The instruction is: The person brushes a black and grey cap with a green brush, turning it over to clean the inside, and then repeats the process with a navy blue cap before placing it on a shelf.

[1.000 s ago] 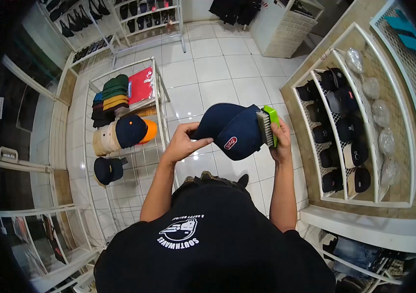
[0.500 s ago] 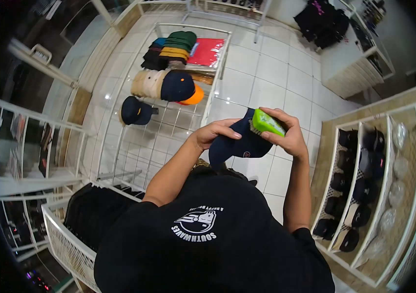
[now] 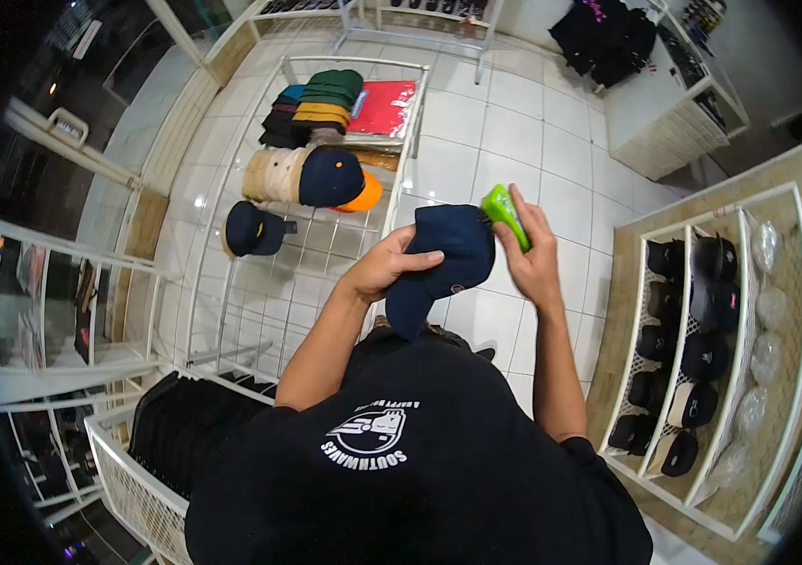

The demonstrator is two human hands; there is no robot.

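A navy baseball cap (image 3: 455, 247) is held up in front of my chest, its brim pointing down toward me. My left hand (image 3: 389, 266) grips it from the left, thumb lying across the outside and the other fingers hidden behind. In my right hand (image 3: 531, 252) is a bright green brush (image 3: 505, 215), pinched between thumb and fingers. The bristles face the right side of the cap's crown, right at the fabric.
A white wire rack (image 3: 420, 113) ahead bears stacked caps (image 3: 312, 176), a navy cap (image 3: 253, 229) and a red packet (image 3: 384, 105). To the right stands a shelf of caps (image 3: 693, 405). Black clothes (image 3: 170, 424) hang at the lower left, beside a white mesh panel (image 3: 137, 490).
The cap has turned in my left hand and shifted slightly left. My right hand has tilted the brush more upright and moved it to the crown's right edge.
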